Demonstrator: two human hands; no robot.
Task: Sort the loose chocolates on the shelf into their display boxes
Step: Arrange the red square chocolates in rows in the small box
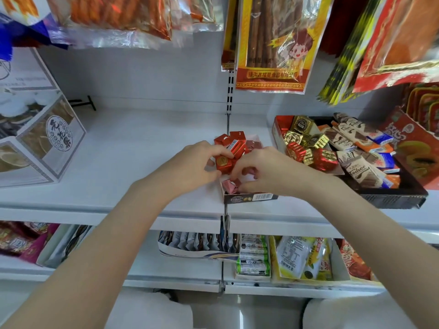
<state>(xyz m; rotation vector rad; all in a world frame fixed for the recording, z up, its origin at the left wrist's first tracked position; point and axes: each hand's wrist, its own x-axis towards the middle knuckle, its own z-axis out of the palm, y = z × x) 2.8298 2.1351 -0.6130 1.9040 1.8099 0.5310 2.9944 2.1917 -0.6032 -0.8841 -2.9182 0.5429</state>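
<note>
We work w/ both hands over the small display box at the front edge of the white shelf, right at the seam between two shelf sections. Left hand grips a red foil chocolate cube w/ curled fingers, holding it just above the box's left-rear corner, prob. so it can drop in beside the others w/o knocking them. Right hand curls down into the box, fingertips on or pinching a pink-wrapped chocolate; the knuckles hide the contact, so we can't be sure it's actually pinched vs. just nudged. Behind both hands sits a cluster of red cubes, some tilted, apparently at the back of the same box or just behind it. So the task's pieces lie directly under & between the two grips: red one in the left, pink ones below the right, more red just beyond the fingertips. To the right, well apart from the hands, a bigger dark tray holds gold & red foil cubes plus white-and-brown wafer bars, already grouped by sort. Hanging snack bags above and a white carton at left don't matter here. We judge the sorting midway: red & pink are still mixed in the one box.
</note>
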